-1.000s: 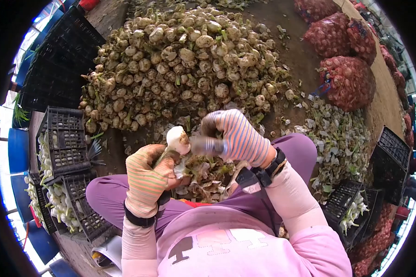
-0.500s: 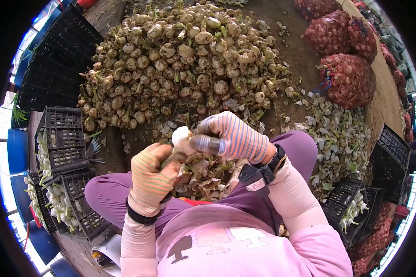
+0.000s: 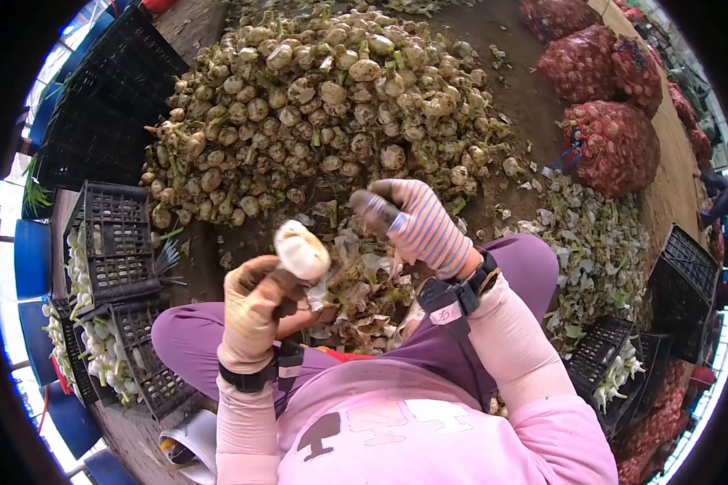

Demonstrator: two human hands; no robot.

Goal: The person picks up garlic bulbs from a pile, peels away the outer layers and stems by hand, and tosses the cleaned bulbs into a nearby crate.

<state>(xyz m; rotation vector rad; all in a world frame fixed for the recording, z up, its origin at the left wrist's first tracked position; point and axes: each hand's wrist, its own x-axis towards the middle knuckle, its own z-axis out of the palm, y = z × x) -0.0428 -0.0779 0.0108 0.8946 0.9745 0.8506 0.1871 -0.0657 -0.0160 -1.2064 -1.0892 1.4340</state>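
My left hand [image 3: 252, 303], in a striped glove with dark fingertips, is closed around the lower side of a white garlic bulb [image 3: 302, 250]. Most of the bulb shows above my fingers, with a yellowish-brown patch on its upper side. A loose strip of pale skin [image 3: 318, 294] hangs just below it. Apart from the bulb, to its right, my right hand [image 3: 421, 222] is raised in its striped glove. Its fingers are spread and slightly blurred, and nothing shows in them. Beyond both hands lies a large heap of soiled bulbs [image 3: 299, 113] with short stalks.
Peeled skins [image 3: 364, 279] litter the floor between my legs, and more scraps [image 3: 594, 250] lie on the right. Black crates [image 3: 121, 238] with white bulbs stand left; another crate [image 3: 598, 347] is at right. Filled red mesh sacks [image 3: 611, 149] sit at upper right.
My right hand has come away from the bulb, moving up and opening. My left hand has moved slightly left with the bulb, which is now turned and tilted.
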